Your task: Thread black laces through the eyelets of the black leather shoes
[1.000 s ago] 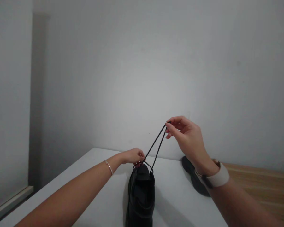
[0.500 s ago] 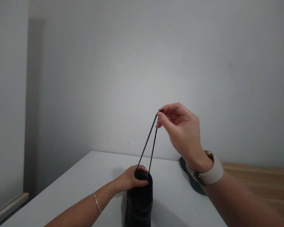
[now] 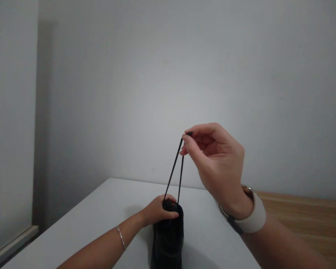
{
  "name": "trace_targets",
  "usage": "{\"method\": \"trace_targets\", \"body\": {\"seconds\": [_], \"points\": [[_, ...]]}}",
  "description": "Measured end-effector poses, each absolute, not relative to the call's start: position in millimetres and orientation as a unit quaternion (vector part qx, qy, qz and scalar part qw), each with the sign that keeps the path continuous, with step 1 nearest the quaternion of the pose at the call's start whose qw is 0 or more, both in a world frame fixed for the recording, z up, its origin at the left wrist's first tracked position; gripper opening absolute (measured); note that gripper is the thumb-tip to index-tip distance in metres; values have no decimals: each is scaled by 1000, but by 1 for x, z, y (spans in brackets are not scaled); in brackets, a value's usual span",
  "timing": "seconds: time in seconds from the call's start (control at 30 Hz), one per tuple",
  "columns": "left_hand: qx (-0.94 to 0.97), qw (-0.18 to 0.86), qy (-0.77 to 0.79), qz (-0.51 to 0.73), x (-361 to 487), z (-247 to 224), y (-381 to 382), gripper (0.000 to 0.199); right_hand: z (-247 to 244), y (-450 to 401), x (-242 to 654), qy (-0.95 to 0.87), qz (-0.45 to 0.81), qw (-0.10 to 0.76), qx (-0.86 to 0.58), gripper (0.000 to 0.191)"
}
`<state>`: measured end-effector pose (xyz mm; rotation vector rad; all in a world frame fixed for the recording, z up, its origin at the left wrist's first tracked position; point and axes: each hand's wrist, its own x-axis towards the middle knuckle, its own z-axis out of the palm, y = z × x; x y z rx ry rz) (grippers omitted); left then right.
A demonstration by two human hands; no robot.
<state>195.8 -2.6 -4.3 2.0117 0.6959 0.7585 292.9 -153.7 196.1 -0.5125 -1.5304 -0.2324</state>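
A black shoe [image 3: 168,244] stands on the white table, its heel end towards me and its lower part cut off by the frame's bottom edge. My left hand [image 3: 161,211] grips the shoe at the top of its opening, thumb on the near side and fingers beyond. Above it, my right hand [image 3: 217,155] pinches a black shoelace [image 3: 173,170] between thumb and index finger. Two strands run taut from that pinch down to the shoe, forming a narrow upside-down V. Where the strands enter the shoe is partly hidden by my left hand.
The white table [image 3: 114,200] reaches back to a plain grey wall [image 3: 156,82]. A wood-grain surface [image 3: 299,220] adjoins on the right, behind my right forearm. At the left stands a pale panel [image 3: 11,112] with a ledge at its foot.
My right hand has come slightly lower and closer, still pinching the lace. The view has shifted a little. A dark object near my right wrist is now hidden behind it.
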Motion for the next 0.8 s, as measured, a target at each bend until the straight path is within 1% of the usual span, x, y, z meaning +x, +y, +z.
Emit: {"method": "trace_targets", "body": {"seconds": [0.07, 0.1, 0.13, 0.17, 0.2, 0.27, 0.3, 0.33, 0.43, 0.53, 0.63, 0.7, 0.8], "points": [[800, 380, 291, 361, 192, 10, -8, 66, 198, -148, 300, -681, -137, 679, -240, 3], [789, 344, 299, 413, 190, 21, -14, 65, 199, -146, 303, -678, -154, 674, -248, 3], [771, 296, 297, 480, 187, 34, -23, 53, 200, -144, 306, -674, -169, 672, -256, 3], [751, 242, 288, 542, 185, 50, -33, 33, 200, -142, 309, -669, -177, 672, -264, 4], [739, 199, 273, 582, 183, 66, -45, 21, 201, -141, 311, -665, -180, 673, -270, 4], [756, 138, 223, 600, 182, 98, -67, 24, 201, -138, 312, -658, -169, 680, -277, 5], [767, 114, 210, 595, 183, 112, -76, 21, 201, -138, 312, -655, -161, 683, -279, 5], [777, 98, 197, 590, 185, 124, -83, 18, 200, -138, 311, -655, -153, 685, -279, 5], [791, 86, 180, 578, 193, 148, -91, 19, 197, -140, 307, -656, -135, 688, -280, 6], [789, 139, 149, 580, 200, 161, -92, 17, 196, -142, 308, -654, -111, 692, -284, 6], [788, 277, 94, 541, 203, 169, -90, 18, 196, -137, 317, -637, -48, 714, -285, 6], [769, 380, 66, 510, 201, 171, -83, 19, 197, -130, 327, -611, 13, 745, -267, 9], [685, 489, 56, 537, 188, 168, -63, 20, 193, -115, 348, -541, 120, 802, -221, 15]]}}
